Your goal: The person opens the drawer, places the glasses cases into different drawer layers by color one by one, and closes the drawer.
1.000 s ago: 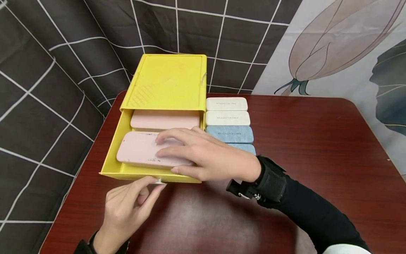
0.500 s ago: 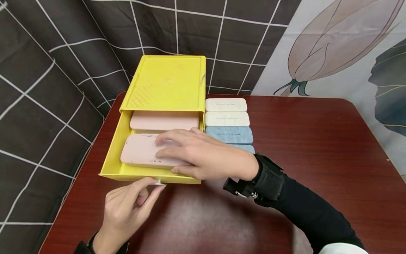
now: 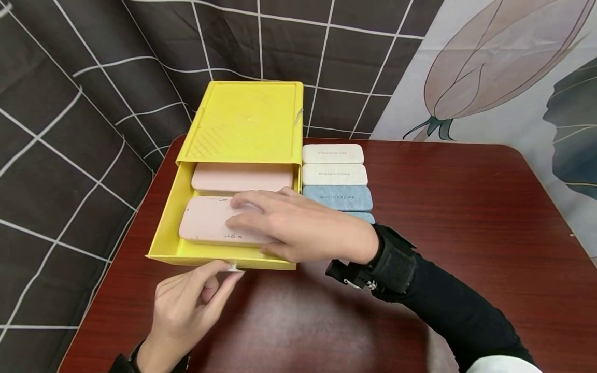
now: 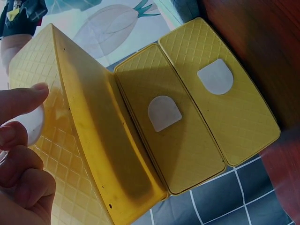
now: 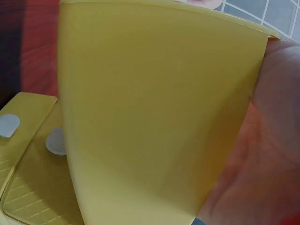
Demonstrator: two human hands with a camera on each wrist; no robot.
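A yellow drawer box [image 3: 247, 124] stands on the table, its drawer [image 3: 168, 217] pulled out. Between thumb and index finger, my left hand [image 3: 184, 300] pinches the white knob [image 3: 233, 268] on the drawer's front. Inside the drawer lies a pink oblong case [image 3: 205, 220] with rounded corners and dark scuffs. My right hand [image 3: 294, 228] reaches over the drawer's right side, fingers spread on top of this case, thumb by its near edge. Behind it, a second pink case [image 3: 242, 177] sits partly under the box top. In the right wrist view, the drawer's side wall [image 5: 159, 112] hides the cases.
Right of the box, white cases [image 3: 333, 154] and blue cases [image 3: 337, 198] lie in a row, the nearest partly hidden by my right arm. In the left wrist view, two more shut drawer fronts [image 4: 178, 154] show white knobs. A dark checked cloth [image 3: 289, 46] hangs behind the table [image 3: 466, 217].
The front pink case has sunk lower into the drawer and shifted slightly right. My right thumb has drawn a little to the right; my left hand stays on the knob.
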